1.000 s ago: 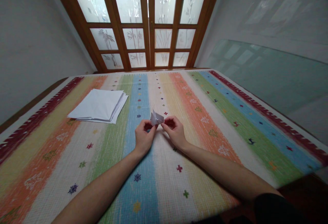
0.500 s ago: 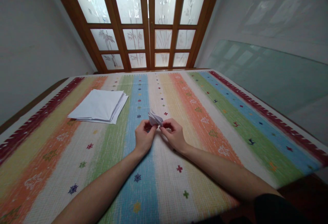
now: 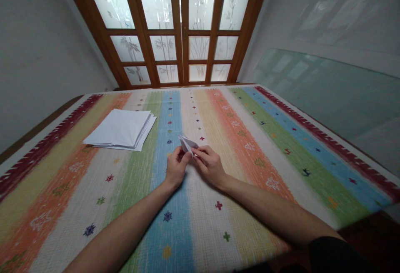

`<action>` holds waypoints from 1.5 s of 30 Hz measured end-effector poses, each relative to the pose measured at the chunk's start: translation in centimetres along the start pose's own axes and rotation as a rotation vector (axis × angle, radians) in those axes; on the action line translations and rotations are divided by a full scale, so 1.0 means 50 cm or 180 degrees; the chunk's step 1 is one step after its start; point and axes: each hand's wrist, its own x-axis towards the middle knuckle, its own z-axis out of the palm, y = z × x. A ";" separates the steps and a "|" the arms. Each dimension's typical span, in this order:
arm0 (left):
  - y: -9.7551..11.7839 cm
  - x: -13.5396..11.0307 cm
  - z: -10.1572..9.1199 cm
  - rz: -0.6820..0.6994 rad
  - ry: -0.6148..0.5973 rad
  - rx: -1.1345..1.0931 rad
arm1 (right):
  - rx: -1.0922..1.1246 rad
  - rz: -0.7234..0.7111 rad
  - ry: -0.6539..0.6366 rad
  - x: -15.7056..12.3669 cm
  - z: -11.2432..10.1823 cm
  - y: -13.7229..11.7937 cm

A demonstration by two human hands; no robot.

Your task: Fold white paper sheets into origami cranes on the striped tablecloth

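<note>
Near the table's (image 3: 250,160) middle, left hand (image 3: 176,168) and right hand (image 3: 210,165) pinch the paper (image 3: 187,143) from opposite sides, fingertips closed, likely steadying it.

Dim flat daylight, sole source the frosted glass doors (image 3: 184,27); panes near clipping, no hard glare. Evenly lit tablecloth (image 3: 250,148) below the doors, faint soft shadow under the right hand (image 3: 211,165). Wide-angle stretch: door frame splays outward, corners farthest from the doors smear. Panes mirrored in glass sheet (image 3: 328,94) right of the doors. Low detail on folded paper (image 3: 187,143) below the doors
</note>
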 end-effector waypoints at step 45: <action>0.012 -0.003 0.002 0.0031 -0.0185 0.0343 | 0.1355 0.1411 -0.0170 0.026 -0.013 0.006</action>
